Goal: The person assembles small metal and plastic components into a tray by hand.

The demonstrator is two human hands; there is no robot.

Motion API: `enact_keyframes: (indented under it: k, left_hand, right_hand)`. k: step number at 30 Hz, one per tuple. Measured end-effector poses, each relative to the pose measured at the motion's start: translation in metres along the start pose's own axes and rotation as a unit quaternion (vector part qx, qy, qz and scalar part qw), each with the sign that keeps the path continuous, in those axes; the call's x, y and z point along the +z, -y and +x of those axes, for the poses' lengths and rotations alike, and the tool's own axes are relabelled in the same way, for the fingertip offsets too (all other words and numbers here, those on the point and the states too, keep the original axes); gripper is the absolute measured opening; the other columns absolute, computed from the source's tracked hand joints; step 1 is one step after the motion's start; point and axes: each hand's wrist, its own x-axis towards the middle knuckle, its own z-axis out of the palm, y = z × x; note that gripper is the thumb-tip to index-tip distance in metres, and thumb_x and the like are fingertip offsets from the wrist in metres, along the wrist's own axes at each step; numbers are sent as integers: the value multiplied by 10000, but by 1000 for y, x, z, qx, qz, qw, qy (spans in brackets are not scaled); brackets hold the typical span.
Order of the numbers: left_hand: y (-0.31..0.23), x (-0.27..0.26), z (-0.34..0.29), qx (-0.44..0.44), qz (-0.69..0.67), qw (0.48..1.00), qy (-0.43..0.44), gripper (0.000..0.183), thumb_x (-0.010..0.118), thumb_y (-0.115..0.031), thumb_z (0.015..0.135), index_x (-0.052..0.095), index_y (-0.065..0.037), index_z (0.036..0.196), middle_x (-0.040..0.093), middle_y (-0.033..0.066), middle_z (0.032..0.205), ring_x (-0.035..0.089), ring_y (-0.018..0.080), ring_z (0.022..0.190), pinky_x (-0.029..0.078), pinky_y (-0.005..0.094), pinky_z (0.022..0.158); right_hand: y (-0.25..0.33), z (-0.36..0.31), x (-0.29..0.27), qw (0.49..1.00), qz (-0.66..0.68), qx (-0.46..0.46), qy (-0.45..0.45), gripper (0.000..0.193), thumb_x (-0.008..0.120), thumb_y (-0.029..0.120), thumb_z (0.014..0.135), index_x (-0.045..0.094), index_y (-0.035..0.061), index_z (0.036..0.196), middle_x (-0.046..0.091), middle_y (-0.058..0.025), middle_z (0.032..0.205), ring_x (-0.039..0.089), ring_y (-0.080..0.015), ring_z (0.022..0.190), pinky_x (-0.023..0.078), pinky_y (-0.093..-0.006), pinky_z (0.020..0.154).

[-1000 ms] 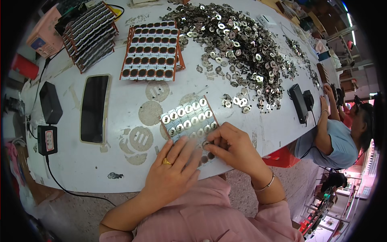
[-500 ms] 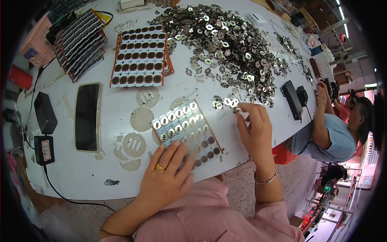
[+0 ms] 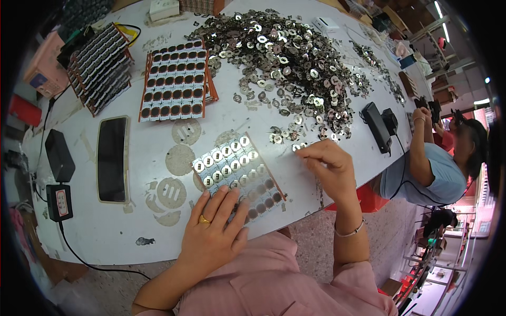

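My left hand [image 3: 215, 224] lies with fingers spread on the near left part of a panel of round-celled boards [image 3: 232, 163]. Bright metal discs with slots sit in its far rows, while the near right cells show dark round faces. To the right of the panel, my right hand [image 3: 332, 166] is closed in a pinch of thumb and index finger. A small silvery metal piece [image 3: 297, 147] shows at those fingertips. Beyond it spreads a large heap of loose flat metal pieces [image 3: 295, 63], with a few strays [image 3: 276, 135] nearer the panel.
Stacked panels with dark round cells [image 3: 174, 84] lie at the far left, beside another tilted stack [image 3: 100, 68]. A phone [image 3: 113, 158], black power adapters [image 3: 59, 155] and a cable occupy the left. Black devices [image 3: 377, 126] stand right; a co-worker in blue [image 3: 421, 168] sits beyond.
My right hand has drawn slightly nearer to me, its thumb and index finger now closer together at a metal piece. My left fingers stay on the panel. The whole view has shifted a little.
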Motion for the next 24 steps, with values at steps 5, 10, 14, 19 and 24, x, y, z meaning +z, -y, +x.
enact_keyframes:
  k: [5, 10, 14, 19, 24]
  left_hand:
    - [-3, -5, 5, -7, -6, 1000, 9, 552, 790, -282, 837, 686, -93, 1345, 563, 165, 1501, 503, 358, 1439, 391, 547, 1187]
    - [-3, 7, 13, 16, -15, 999, -28, 547, 796, -304, 849, 688, -94, 1342, 557, 171, 1507, 502, 365, 1438, 400, 538, 1186]
    - [-2, 8, 14, 9, -19, 1000, -4, 535, 783, -296, 863, 685, -98, 1350, 557, 174, 1512, 513, 366, 1429, 409, 534, 1188]
    - [-1, 7, 14, 8, -16, 1000, 1, 524, 775, -293, 872, 685, -93, 1349, 560, 179, 1514, 517, 367, 1428, 412, 532, 1188]
    - [-1, 8, 13, 14, -16, 1000, 1, 498, 773, -291, 877, 691, -70, 1316, 561, 186, 1518, 514, 369, 1434, 411, 533, 1190]
  right_hand:
    - [21, -12, 17, 969, 230, 35, 84, 281, 688, -78, 936, 765, -1, 1195, 731, -46, 1037, 680, -106, 935, 551, -258, 825]
    - [27, -17, 31, 924, 327, 158, 121, 204, 694, -31, 987, 752, -4, 1180, 744, -49, 1096, 701, -87, 975, 572, -257, 833]
    - [23, -17, 33, 941, 285, 122, 132, 195, 712, -13, 982, 744, -2, 1174, 762, -62, 1073, 721, -99, 930, 583, -262, 799]
    - [31, -6, 34, 931, 198, 225, 209, 141, 760, -35, 948, 746, -17, 1086, 736, -35, 941, 720, -86, 823, 566, -235, 685]
    - [37, -4, 41, 957, 145, 168, 189, 92, 795, -16, 920, 766, 0, 1006, 720, -18, 900, 699, -62, 789, 522, -222, 647]
